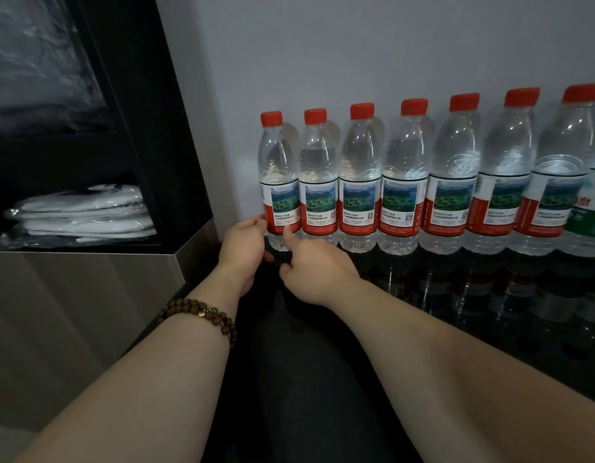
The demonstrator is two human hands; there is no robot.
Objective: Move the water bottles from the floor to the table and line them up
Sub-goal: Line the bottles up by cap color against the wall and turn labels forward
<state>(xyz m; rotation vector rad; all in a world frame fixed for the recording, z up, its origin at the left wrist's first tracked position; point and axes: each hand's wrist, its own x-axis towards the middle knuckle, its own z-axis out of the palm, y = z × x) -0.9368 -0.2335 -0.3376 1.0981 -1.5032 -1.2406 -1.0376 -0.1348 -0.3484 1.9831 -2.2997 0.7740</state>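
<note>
Several clear water bottles with red caps and red-and-white labels stand in a row against the wall on a dark glossy table. The leftmost bottle closes the row's left end. My left hand is beside it, with fingertips touching the left side of its label. My right hand lies in front of it, and its extended index finger presses the lower edge of the label. Neither hand wraps round the bottle.
A black shelf unit stands close on the left, holding white items wrapped in plastic. A bottle with a green label shows at the right edge. The grey wall runs right behind the row.
</note>
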